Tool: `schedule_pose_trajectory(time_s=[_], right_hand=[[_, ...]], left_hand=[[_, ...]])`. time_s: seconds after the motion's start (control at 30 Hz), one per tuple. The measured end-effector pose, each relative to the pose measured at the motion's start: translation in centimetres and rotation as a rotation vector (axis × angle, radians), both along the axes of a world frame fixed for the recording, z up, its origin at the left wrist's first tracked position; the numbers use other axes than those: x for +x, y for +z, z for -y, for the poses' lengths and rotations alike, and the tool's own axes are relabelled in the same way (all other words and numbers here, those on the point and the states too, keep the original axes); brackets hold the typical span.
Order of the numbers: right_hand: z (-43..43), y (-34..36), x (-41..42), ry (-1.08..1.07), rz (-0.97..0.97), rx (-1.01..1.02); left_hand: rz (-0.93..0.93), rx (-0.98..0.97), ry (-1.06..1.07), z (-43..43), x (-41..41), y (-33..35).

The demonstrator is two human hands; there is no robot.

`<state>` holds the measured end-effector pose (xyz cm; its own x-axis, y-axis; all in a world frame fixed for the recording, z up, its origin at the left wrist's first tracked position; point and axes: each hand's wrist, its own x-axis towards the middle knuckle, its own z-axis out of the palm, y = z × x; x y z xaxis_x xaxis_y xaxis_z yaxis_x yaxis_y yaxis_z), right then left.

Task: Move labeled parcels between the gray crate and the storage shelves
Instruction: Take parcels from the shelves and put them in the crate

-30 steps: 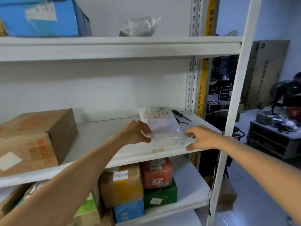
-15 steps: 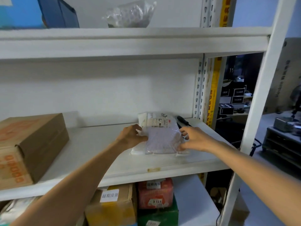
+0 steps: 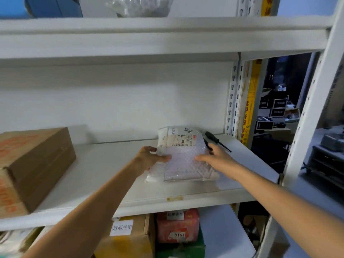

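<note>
Parcel [image 3: 184, 161], bubble-wrapped w/ a white label at its far end, lies flat on the middle shelf [image 3: 104, 174], right of centre, label end near the back wall.

Head cam, the only view I've got: L hand [image 3: 149, 159] grips the parcel's left edge, thumb laid on top, fingers curled round the side. R hand [image 3: 217, 158] holds the right edge, thumb on the wrap, fingers along the side. Both forearms reach in from below.

Black screwdriver [image 3: 214, 138] lies just beside the parcel, behind the R hand. Big cardboard box [image 3: 33, 164] sits at the shelf's left end, well apart from the parcel. One level down: brown box [image 3: 130, 241] w/ a white sticker, beside it a red box [image 3: 176, 226] on a green box [image 3: 182, 248]. Top shelf: blue box [image 3: 52, 6] and a clear bubble-wrap bundle [image 3: 139, 6].
</note>
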<state>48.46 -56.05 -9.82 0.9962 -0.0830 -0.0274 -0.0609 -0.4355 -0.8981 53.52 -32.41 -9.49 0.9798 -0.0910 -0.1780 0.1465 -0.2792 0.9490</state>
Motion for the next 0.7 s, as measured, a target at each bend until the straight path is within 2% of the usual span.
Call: schedule_pose_trajectory(time_s=[0.1, 0.3, 0.5, 0.6, 0.7], right_hand=[[-1.1, -0.2, 0.5, -0.069, 0.031, 0.163], [-2.4, 0.9, -0.6, -0.094, 0.112, 0.202], [-4.0, 1.9, -4.3, -0.108, 0.264, 0.122], [-5.4, 2.6, -7.1, -0.140, 0.346, 0.093], [-7.4, 3.2, -10.0, -0.178, 0.384, 0.105]], left_hand=[[-0.002, -0.075, -0.015, -0.2, -0.3, 0.3], [0.142, -0.213, -0.007, -0.8, -2.1, 0.2], [0.340, -0.200, -0.055, -2.4, -4.8, 0.9], [0.334, -0.289, -0.110, -3.4, -5.4, 1.2], [0.355, -0.296, -0.224, -5.0, -6.6, 1.6]])
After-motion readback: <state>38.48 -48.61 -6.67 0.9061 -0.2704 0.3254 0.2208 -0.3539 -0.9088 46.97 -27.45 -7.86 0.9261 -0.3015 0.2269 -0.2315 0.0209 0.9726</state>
